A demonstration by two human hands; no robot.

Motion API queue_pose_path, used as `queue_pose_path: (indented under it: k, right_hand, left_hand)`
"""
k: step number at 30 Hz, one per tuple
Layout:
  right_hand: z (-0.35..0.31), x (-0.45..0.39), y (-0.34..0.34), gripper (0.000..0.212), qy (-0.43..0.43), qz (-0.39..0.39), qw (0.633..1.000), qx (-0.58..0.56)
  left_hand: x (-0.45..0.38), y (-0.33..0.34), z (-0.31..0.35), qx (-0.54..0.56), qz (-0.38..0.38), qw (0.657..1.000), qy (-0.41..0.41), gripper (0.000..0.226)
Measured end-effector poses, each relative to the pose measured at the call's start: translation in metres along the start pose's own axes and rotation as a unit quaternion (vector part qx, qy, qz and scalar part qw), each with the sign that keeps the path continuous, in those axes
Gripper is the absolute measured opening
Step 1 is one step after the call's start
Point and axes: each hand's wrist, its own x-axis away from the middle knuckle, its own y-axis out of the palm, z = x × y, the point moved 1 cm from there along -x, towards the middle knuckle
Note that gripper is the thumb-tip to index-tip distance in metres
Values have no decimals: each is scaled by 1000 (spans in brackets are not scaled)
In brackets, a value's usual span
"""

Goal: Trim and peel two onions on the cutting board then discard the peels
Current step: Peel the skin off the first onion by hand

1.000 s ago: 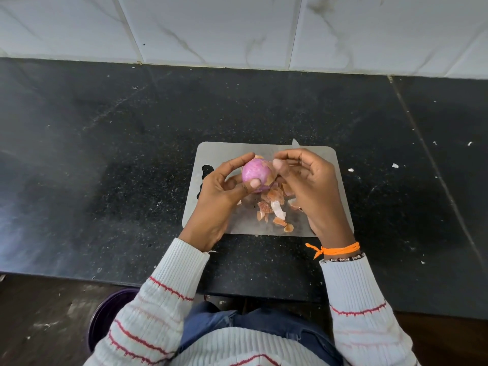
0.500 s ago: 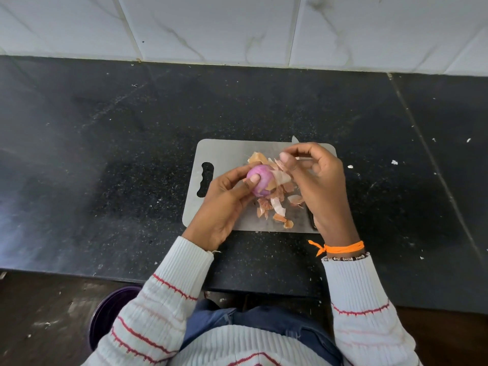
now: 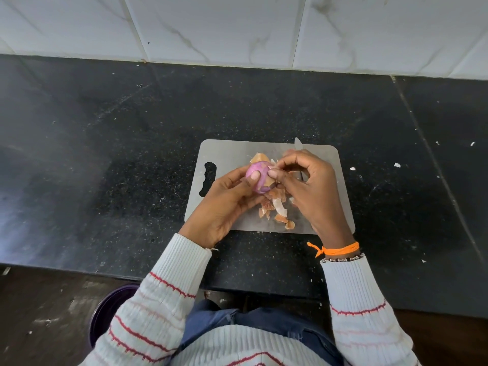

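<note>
- One dark countertop (image 3: 105, 154) stretched out beyond both of my hands, much as it had a second earlier.
- Under my hands lay the grey cutting board (image 3: 227, 154), its handle slot beyond my left thumb.
- My left hand (image 3: 224, 202) gripped the onion (image 3: 257, 178) above the board, thumb pressed on its purple face.
- My right hand (image 3: 309, 186) had come back against the onion's right side, fingertips pinching a flap of brown skin (image 3: 270, 182); half a second earlier it was pulled away.
- I judged this one mostly bare, with a strip or two left.
- Loose peels (image 3: 277, 210) sat between my wrists, not yet discarded.
- Only a knife tip (image 3: 298, 143) showed past my right knuckles.
</note>
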Motion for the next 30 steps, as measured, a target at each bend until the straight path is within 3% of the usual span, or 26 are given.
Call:
queue_pose_path:
  k: [4, 10, 19, 22, 30]
  right_hand:
    - [5, 0, -1, 5, 39, 26, 999, -14]
    - [7, 2, -1, 16, 150, 37, 977, -146]
    - [0, 3, 2, 27, 118, -35, 985, -117]
    - [2, 3, 1, 20, 106, -45, 986, -122]
    - [8, 3, -4, 4, 114, 26, 981, -152]
  left_hand:
    - [0, -1, 0, 14, -16, 999, 30, 44]
    - [0, -2, -1, 10, -64, 995, 73, 46]
    - [0, 5, -2, 13, -27, 996, 83, 32]
    - [-1, 3, -5, 28, -27, 995, 95, 31]
    - [1, 3, -5, 61, -82, 994, 49, 50]
